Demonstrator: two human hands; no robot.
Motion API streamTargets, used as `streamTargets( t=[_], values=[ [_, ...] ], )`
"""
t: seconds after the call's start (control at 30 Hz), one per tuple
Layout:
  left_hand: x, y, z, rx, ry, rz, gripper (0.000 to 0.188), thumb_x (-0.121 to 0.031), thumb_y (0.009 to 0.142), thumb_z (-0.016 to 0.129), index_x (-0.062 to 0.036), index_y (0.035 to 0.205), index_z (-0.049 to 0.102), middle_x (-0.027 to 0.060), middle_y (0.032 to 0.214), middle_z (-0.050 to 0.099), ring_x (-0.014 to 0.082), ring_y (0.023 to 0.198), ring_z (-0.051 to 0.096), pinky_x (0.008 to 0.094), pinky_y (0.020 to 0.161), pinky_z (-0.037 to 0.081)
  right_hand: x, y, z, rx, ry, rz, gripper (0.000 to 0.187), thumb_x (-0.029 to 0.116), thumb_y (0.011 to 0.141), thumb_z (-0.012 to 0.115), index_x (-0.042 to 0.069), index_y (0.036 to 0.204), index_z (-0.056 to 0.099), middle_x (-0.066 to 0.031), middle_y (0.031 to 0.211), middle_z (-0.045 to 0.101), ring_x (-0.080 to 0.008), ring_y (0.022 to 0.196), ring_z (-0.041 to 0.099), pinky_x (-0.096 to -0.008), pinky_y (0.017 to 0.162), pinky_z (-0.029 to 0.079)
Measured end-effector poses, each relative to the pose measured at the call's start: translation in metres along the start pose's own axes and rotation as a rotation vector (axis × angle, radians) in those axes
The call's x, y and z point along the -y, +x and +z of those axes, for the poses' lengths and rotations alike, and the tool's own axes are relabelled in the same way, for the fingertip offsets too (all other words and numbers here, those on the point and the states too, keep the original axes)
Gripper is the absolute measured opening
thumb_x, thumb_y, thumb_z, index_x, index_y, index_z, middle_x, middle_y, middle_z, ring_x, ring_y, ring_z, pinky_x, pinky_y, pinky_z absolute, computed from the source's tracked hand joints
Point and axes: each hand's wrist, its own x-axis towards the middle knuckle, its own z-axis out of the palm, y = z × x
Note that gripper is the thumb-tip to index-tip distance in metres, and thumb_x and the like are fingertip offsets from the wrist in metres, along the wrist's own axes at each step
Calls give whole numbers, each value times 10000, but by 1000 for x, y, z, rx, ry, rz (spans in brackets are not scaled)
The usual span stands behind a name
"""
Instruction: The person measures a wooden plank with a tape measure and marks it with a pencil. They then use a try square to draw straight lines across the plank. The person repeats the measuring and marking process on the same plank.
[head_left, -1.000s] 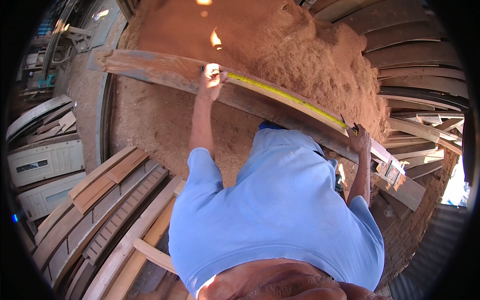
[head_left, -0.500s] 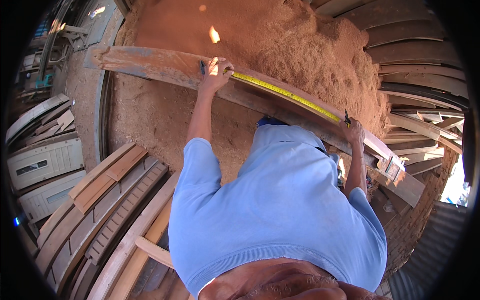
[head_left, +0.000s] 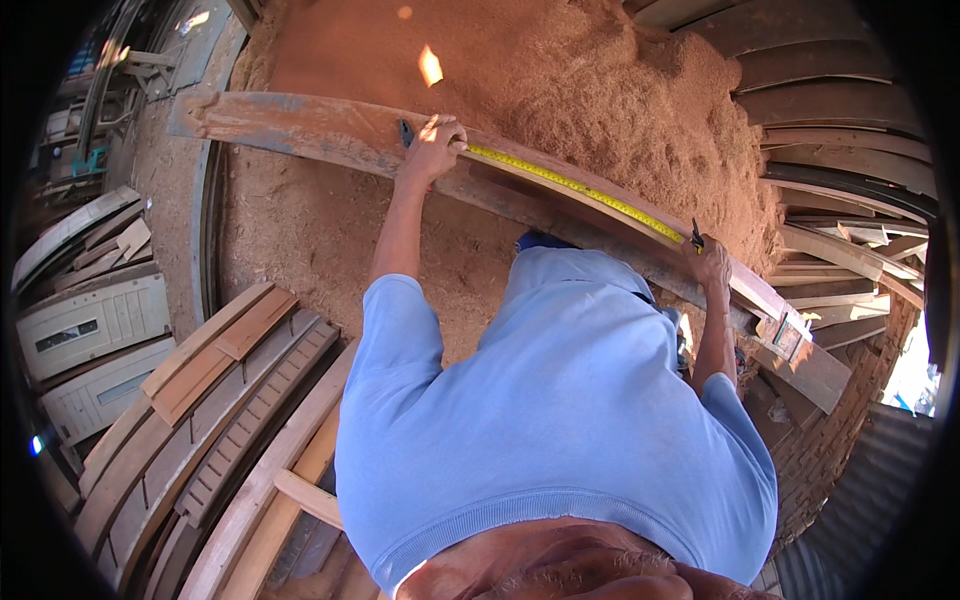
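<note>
A yellow tape measure (head_left: 575, 183) is stretched along a long narrow board (head_left: 630, 202), which lies on a wider worn plank (head_left: 300, 125). At the tape's left end, my left hand (head_left: 437, 147) is closed around it, with the fingers curled over the board's edge. My right hand (head_left: 711, 262) is closed at the tape's other end. A small black object (head_left: 697, 237) sticks up from its fingertips, its kind unclear. Just left of my left hand, a dark bluish piece (head_left: 405, 133), perhaps part of a clamp, stands on the plank.
Beyond the plank is a heap of reddish sawdust (head_left: 640, 110). Stacked timber (head_left: 830, 110) fills the right side. More boards (head_left: 230, 400) and pale panels (head_left: 95, 315) lie at the left. Metal fittings (head_left: 790, 330) sit near the board's right end.
Both hands stay on the tape with hardly any movement. The black object at my right fingertips has shifted slightly, and the view has moved a little.
</note>
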Motion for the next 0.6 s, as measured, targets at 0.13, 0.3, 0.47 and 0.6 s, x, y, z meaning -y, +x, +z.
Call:
streamTargets(
  t=[0.13, 0.3, 0.47, 0.6],
  values=[
    [-2, 3, -3, 20, -22, 2, 144, -92, 887, 750, -97, 1013, 680, 82, 1220, 643, 296, 1198, 612, 427, 997, 505, 1, 0, -2, 13, 5, 0, 587, 572, 861, 677, 120, 1234, 718, -211, 1237, 698, -387, 1210, 632, -501, 1011, 496],
    [-8, 6, -6, 47, -27, -7, 127, -59, 879, 739, -77, 984, 670, 86, 1129, 661, 295, 1145, 625, 427, 968, 509, -2, 1, -1, 30, 3, 5, 581, 572, 866, 675, 116, 1223, 719, -213, 1234, 699, -384, 1207, 633, -498, 1006, 498],
    [-4, 5, -6, 19, -55, 40, 126, -36, 867, 736, -64, 967, 665, 95, 1097, 663, 301, 1103, 634, 433, 950, 513, 2, -3, -3, 2, 3, -27, 571, 569, 872, 669, 111, 1208, 723, -219, 1202, 709, -398, 1189, 637, -508, 996, 500],
    [0, 8, -5, 58, -52, 34, 129, -37, 865, 738, -67, 968, 665, 103, 1089, 662, 304, 1095, 638, 433, 945, 515, -2, -1, 3, -16, 1, -38, 576, 573, 872, 667, 112, 1214, 721, -222, 1207, 706, -406, 1195, 630, -512, 1002, 496]
  ],
)
